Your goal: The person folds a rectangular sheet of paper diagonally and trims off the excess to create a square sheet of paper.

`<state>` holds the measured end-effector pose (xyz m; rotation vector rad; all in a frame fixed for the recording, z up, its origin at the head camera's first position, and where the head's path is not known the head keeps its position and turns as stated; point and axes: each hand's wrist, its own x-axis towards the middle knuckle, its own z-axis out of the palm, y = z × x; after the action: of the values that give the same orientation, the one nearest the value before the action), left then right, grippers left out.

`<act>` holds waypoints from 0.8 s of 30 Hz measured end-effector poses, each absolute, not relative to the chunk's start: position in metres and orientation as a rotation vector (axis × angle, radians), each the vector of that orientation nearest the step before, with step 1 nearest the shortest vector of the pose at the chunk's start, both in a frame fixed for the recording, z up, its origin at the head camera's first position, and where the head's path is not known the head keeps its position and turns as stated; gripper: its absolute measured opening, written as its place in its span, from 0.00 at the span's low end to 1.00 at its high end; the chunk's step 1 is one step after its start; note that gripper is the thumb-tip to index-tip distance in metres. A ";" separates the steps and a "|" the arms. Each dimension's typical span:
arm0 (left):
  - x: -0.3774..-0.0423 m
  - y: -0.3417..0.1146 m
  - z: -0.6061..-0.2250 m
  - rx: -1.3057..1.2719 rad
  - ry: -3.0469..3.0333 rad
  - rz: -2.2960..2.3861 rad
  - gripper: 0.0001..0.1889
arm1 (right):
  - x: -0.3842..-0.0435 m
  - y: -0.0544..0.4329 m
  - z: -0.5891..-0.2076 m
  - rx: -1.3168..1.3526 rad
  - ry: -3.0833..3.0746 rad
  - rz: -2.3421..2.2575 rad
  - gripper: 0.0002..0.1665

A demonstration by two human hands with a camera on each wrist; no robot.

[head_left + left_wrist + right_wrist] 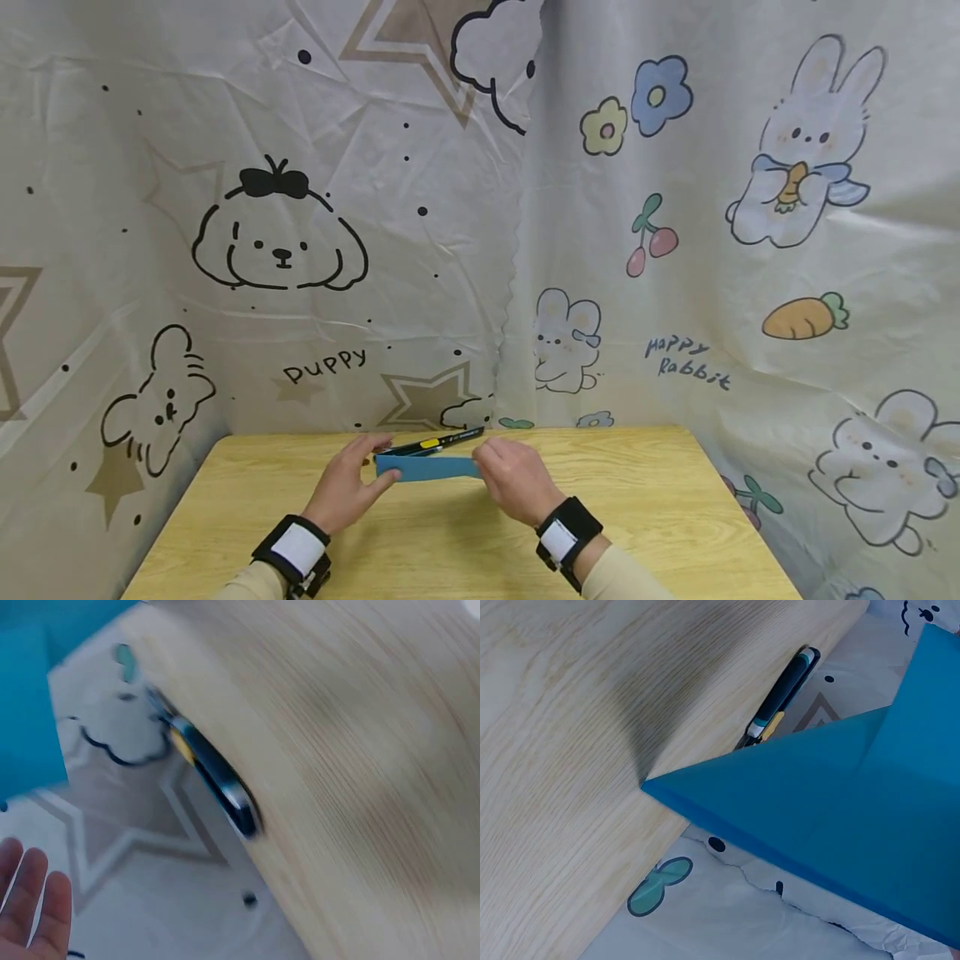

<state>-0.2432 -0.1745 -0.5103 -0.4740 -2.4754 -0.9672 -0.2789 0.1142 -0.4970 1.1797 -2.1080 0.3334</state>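
A folded sheet of blue paper [429, 468] is held up above the table between my two hands, and a pointed folded corner shows in the right wrist view. My right hand [517, 479] pinches its right end with curled fingers. At its other end is my left hand [348, 487], the thumb overlapping the edge in the head view. In the left wrist view, the fingers [30, 900] of that hand are extended, apart from the blue paper [30, 712].
Dark, slim pen-like things [457, 436], one with a yellow part, lie near the far edge of the wooden table [630, 500], behind the paper. A printed cloth [450, 250] with cartoon animals hangs behind and at the sides.
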 end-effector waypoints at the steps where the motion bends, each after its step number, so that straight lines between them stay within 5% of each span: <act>1: -0.244 -0.171 -0.509 -0.474 -2.466 -1.033 0.20 | -0.278 0.114 -0.497 1.184 -2.113 0.342 0.03; 6: -0.245 -0.160 -0.502 -0.463 -2.384 -1.170 0.08 | -0.276 0.114 -0.495 1.184 -2.147 0.375 0.01; 16: -0.241 -0.147 -0.483 -0.634 -2.254 -1.155 0.08 | -0.272 0.107 -0.490 1.131 -2.247 0.502 0.02; 24: -0.241 -0.151 -0.483 -0.454 -2.372 -1.622 0.21 | -0.269 0.102 -0.487 1.057 -2.251 0.956 0.05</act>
<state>-0.2413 -0.1508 -0.4832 -0.4543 -2.3719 -1.6218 -0.2686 0.1023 -0.4867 1.0567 -2.2514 0.9557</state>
